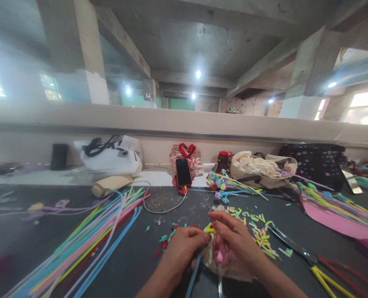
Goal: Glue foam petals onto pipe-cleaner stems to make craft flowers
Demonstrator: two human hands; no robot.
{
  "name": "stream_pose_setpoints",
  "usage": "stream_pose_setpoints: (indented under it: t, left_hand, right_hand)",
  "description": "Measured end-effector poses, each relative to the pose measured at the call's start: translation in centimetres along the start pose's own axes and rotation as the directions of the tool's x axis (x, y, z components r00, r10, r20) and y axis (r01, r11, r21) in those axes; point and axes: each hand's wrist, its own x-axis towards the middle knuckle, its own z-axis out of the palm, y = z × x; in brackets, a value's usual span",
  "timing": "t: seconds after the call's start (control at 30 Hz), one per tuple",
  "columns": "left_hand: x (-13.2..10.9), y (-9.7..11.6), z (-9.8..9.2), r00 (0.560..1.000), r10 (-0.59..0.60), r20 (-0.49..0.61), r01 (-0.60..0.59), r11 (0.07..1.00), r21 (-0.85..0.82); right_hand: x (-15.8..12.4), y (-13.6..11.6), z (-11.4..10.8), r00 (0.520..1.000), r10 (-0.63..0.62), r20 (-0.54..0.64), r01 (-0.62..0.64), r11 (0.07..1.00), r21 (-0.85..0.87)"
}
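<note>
My left hand [184, 248] is closed, thumb and forefinger pinched at a small yellow fuzzy piece [210, 229]. A blue chenille stem [193, 275] runs down from below those fingers toward the near edge. Close beside it, my right hand [238, 238] curls around a pink tool [220, 255], from which a shiny clear or metal rod [220, 281] points toward me. The tool's upper part is hidden by the fingers. Under both hands lies a cream cloth [235, 267]. Its surface is partly covered by the right hand and forearm.
Long chenille stems [87, 244] spread across the left. Cut scraps [261, 238] surround the cloth. Open scissors [308, 254] lie right, near a pink sheet [329, 219]. Finished-looking flower stems [222, 186], a phone [184, 171] on a cable, and bags [112, 157] stand behind.
</note>
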Motion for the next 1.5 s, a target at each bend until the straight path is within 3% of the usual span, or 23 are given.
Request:
stream_pose_setpoints:
  t: [0.2,0.3,0.43,0.5,0.67,0.83,1.0,1.13,1.37,1.5]
  left_hand:
    - [-1.0,0.5,0.5,0.999,-0.008,0.033,0.007,0.999,0.049]
    - [-1.4,0.8,0.4,0.997,-0.005,0.071,0.006,1.000,-0.019]
    - [-1.3,1.1,-0.1,0.990,-0.032,0.141,0.046,0.994,-0.096]
    - [-1.2,1.1,-0.3,0.994,-0.012,0.110,0.026,0.992,-0.127]
    - [-1.2,1.0,-0.2,0.997,0.055,-0.052,-0.063,0.986,-0.153]
    - [-1.2,0.8,0.1,0.998,-0.011,-0.056,0.002,0.986,-0.167]
    - [-1.3,0.8,0.2,0.999,0.020,-0.039,-0.026,0.986,-0.165]
    - [-0.9,0.7,0.4,0.999,0.019,-0.047,-0.022,0.998,-0.059]
    - [-0.8,-0.1,1.2,0.986,0.024,0.164,-0.038,0.996,0.084]
    - [-1.4,0.0,1.3,0.987,0.007,0.159,-0.005,1.000,-0.014]
  right_hand:
    - [0.4,0.2,0.5,0.997,0.074,0.019,-0.075,0.995,0.072]
    - [0.6,0.0,0.4,0.989,0.148,0.013,-0.148,0.968,0.202]
    - [0.7,0.0,0.0,0.987,0.160,0.005,-0.154,0.940,0.304]
    - [0.7,-0.1,-0.2,0.987,0.160,0.009,-0.155,0.935,0.318]
    - [0.7,-0.2,-0.3,0.991,0.134,-0.003,-0.129,0.965,0.229]
    - [0.6,-0.5,-0.3,0.993,0.114,-0.019,-0.112,0.988,0.104]
    - [0.5,-0.9,-0.3,0.991,0.133,-0.005,-0.132,0.989,0.064]
    - [0.6,-1.1,-0.5,0.993,0.112,-0.029,-0.111,0.994,0.017]
    - [0.6,-0.8,-0.2,0.996,0.077,-0.037,-0.078,0.996,-0.040]
    - [0.6,-0.8,-0.4,0.991,0.101,-0.084,-0.093,0.991,0.092]
